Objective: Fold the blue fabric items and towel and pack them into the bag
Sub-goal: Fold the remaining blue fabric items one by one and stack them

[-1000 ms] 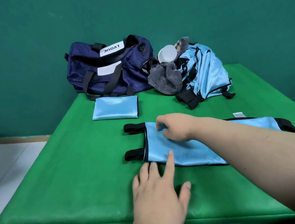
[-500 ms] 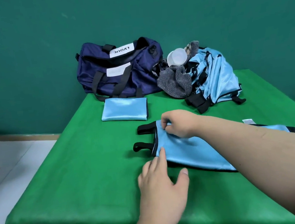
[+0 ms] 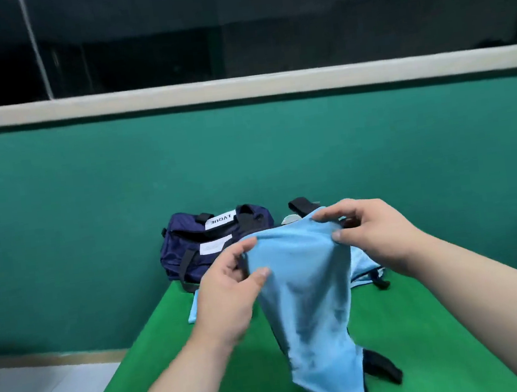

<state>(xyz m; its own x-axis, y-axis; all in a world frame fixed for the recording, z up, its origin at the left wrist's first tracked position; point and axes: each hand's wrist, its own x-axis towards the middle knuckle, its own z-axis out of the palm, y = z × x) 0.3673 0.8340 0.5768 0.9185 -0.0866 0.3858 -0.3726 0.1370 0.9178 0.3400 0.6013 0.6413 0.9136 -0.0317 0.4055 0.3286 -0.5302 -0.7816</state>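
The navy duffel bag [image 3: 192, 251] sits mid-frame at the far edge of the green table [image 3: 410, 323], its inside hidden (white labels show). In front of it, the left hand [image 3: 226, 293] and the right hand [image 3: 374, 234] each pinch the top edge of a smooth light-blue fabric item [image 3: 306, 287], which hangs in soft folds. Its black strap [image 3: 383, 368] lies at lower right.

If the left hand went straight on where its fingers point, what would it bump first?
Probably the navy bag behind. The left hand points away and slightly right, and already pinches the blue fabric. Depth is unclear.
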